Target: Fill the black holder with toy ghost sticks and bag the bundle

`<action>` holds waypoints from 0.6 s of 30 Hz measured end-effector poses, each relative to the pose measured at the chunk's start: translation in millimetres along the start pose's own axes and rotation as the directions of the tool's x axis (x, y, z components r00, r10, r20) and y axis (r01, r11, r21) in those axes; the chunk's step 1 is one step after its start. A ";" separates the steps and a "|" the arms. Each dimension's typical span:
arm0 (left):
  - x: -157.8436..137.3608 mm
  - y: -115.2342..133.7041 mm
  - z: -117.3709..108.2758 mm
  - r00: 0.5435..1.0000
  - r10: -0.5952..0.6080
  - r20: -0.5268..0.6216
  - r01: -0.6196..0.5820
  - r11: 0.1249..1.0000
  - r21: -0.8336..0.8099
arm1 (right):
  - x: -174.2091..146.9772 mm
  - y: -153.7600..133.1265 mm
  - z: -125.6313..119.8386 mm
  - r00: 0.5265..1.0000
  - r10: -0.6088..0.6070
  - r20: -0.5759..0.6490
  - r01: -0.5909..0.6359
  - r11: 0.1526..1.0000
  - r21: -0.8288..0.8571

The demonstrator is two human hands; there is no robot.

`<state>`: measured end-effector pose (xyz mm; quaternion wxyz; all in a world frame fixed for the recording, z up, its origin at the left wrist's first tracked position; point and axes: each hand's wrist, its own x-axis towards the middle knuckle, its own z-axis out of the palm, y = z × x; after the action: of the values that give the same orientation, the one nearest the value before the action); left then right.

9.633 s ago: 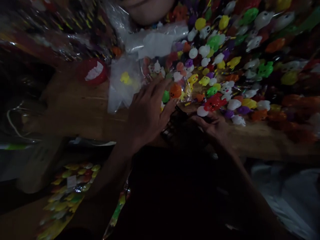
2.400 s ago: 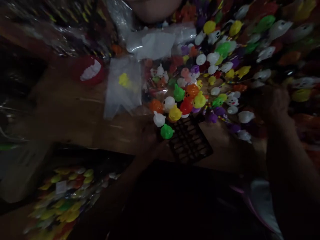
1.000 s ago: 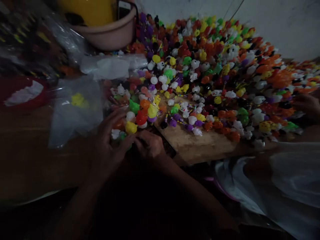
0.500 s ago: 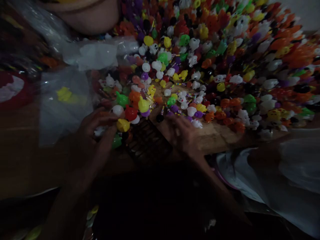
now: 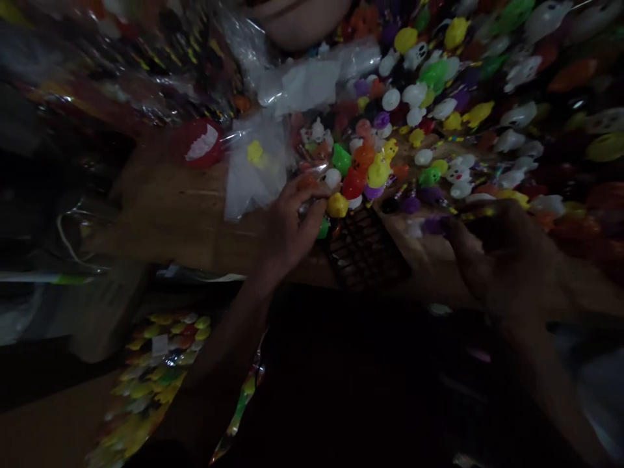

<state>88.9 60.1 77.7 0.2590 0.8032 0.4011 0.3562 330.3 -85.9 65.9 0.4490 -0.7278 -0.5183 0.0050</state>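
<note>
My left hand (image 5: 295, 211) is curled at the left end of a dark gridded rack (image 5: 368, 250), fingers and thumb closed around small plastic toy figures. A white figure (image 5: 332, 178) shows at its fingertips, and a yellow one (image 5: 337, 205) sits beside the thumb. Red (image 5: 353, 184), orange and green figures crowd together at the rack's far end. My right hand (image 5: 507, 260), smeared by motion, is right of the rack over the table. Close to its thumb lie a purple figure (image 5: 433, 225) and a blurred white one (image 5: 414, 227); whether it grips either is unclear.
Heaped toy figures (image 5: 433, 75) fill the back and right. Left of the hands lie a clear bag (image 5: 251, 188) with a yellow piece and a red bowl (image 5: 212, 156). A pale tub (image 5: 302, 23) stands behind. Packed colourful items (image 5: 156, 377) are at lower left.
The view has turned left, bringing more of the left side into sight. My right hand has moved right, away from the rack. My left hand stays at the same figures.
</note>
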 end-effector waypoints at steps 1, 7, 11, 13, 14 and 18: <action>-0.3 -0.9 0.4 1.000 0.002 -0.006 -0.002 1.000 -0.003 | -7.2 1.9 1.7 0.996 0.090 -0.017 -0.087 0.987 0.131; -2.5 -4.7 1.1 1.000 0.016 -0.024 -0.017 1.000 -0.005 | -35.4 35.1 19.9 0.977 0.029 0.210 -0.041 0.998 0.055; -4.1 -0.2 -4.1 1.000 0.015 0.008 -0.015 1.000 -0.015 | -23.5 37.1 14.2 0.883 -0.188 0.430 0.323 0.908 -0.266; -5.2 2.4 -7.5 1.000 0.003 0.024 -0.003 1.000 -0.006 | -18.5 30.0 11.6 0.853 -0.208 0.479 0.369 0.890 -0.270; -5.7 3.3 -9.1 1.000 -0.007 0.030 0.007 1.000 -0.001 | -17.8 24.8 12.3 0.850 -0.211 0.483 0.361 0.900 -0.243; -6.3 4.2 -15.2 0.997 -0.026 0.074 0.024 0.999 0.025 | -24.1 -1.4 34.4 0.920 -0.168 0.355 0.188 0.982 -0.024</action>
<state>76.3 54.6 87.7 0.2685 0.8138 0.4056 0.3179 301.8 -81.9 35.2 0.3266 -0.6777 -0.6540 0.0791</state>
